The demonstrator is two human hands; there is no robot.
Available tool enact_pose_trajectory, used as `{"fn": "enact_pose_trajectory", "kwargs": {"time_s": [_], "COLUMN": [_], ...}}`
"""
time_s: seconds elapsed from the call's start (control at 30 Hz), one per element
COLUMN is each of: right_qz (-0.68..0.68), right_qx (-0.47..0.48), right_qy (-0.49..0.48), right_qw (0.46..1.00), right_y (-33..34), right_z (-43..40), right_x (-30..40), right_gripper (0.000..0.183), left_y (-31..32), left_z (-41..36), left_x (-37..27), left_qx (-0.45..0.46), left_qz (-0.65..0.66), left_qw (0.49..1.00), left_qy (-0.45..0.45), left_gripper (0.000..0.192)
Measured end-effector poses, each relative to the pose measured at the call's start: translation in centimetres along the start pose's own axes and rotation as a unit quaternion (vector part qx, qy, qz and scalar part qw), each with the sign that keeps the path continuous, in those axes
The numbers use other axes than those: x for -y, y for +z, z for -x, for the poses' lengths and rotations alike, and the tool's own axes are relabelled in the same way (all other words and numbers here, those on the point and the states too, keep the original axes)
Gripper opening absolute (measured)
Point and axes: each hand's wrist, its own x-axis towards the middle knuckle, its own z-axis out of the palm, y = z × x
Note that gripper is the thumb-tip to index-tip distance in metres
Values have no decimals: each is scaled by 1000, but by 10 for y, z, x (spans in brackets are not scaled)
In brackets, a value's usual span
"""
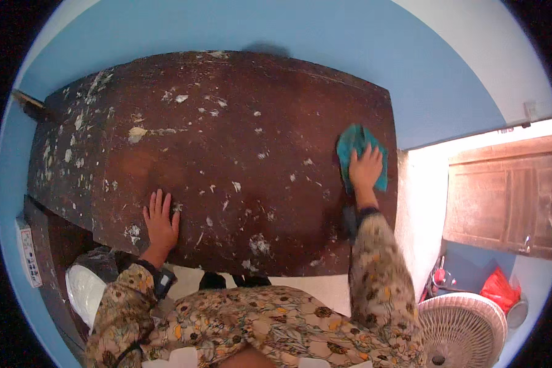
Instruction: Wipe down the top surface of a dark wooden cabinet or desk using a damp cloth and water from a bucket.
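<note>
A large dark brown wooden tabletop lies before me, marked with many white and cream paint-like spots and scuffs. My right hand presses a teal cloth flat against the surface near the right end. Part of the cloth is hidden under the palm and fingers. Toward the front left, my left hand rests palm down on the wood with its fingers somewhat apart and nothing in it. A cream-yellow patch marks the wood beyond that hand.
A blue wall borders the table's far side. At lower left are a power strip and a plastic-wrapped white object. On the right stand a wooden door, a round woven basket and a red plastic bag.
</note>
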Motion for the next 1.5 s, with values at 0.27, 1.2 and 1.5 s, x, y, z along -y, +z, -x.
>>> {"fn": "enact_pose_trajectory", "kwargs": {"time_s": [0.27,1.2,1.5], "right_qz": [-280,235,-133], "right_qx": [281,-159,21], "right_qy": [-359,113,-208], "right_qw": [845,952,969], "right_y": [3,41,113], "right_z": [164,-46,-76], "right_x": [237,-104,235], "right_gripper": [52,55,49], "left_y": [3,-1,-9], "left_z": [-3,-5,-9], "left_x": [5,-8,-10], "left_qx": [7,75,59], "left_qz": [41,8,33], "left_qw": [999,997,997], "left_qy": [0,-14,-24], "left_gripper": [51,58,58]}}
